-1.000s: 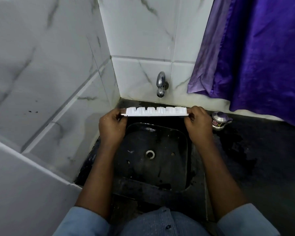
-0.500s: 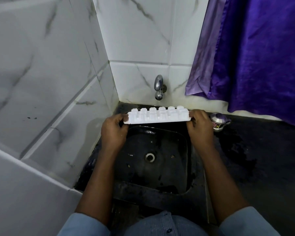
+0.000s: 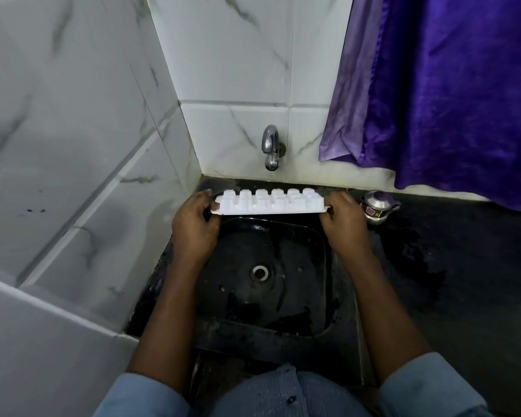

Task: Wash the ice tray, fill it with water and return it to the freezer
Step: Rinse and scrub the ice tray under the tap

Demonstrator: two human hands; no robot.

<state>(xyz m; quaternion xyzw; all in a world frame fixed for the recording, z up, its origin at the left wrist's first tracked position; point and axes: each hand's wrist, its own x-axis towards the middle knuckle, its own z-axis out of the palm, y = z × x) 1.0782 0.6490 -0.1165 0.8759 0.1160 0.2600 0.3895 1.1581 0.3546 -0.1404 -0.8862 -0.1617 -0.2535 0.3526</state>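
A white plastic ice tray [image 3: 268,203] is held bottom-up, its cube bumps facing up, over the far edge of a black sink [image 3: 322,266]. My left hand [image 3: 194,230] grips the tray's left end and my right hand [image 3: 345,225] grips its right end. A chrome tap [image 3: 270,147] sticks out of the tiled wall just above and behind the tray. No water runs from it. The sink's round drain [image 3: 260,272] lies below the tray, between my forearms.
A small steel pot [image 3: 376,207] stands on the wet black counter [image 3: 463,266] right of my right hand. A purple curtain [image 3: 448,100] hangs at the upper right. White marble-patterned tiled walls [image 3: 73,145] close in at the left and back.
The tray has tipped from edge-on and level to bottom-up, with its bumps now showing. Both hands keep their hold on its ends.
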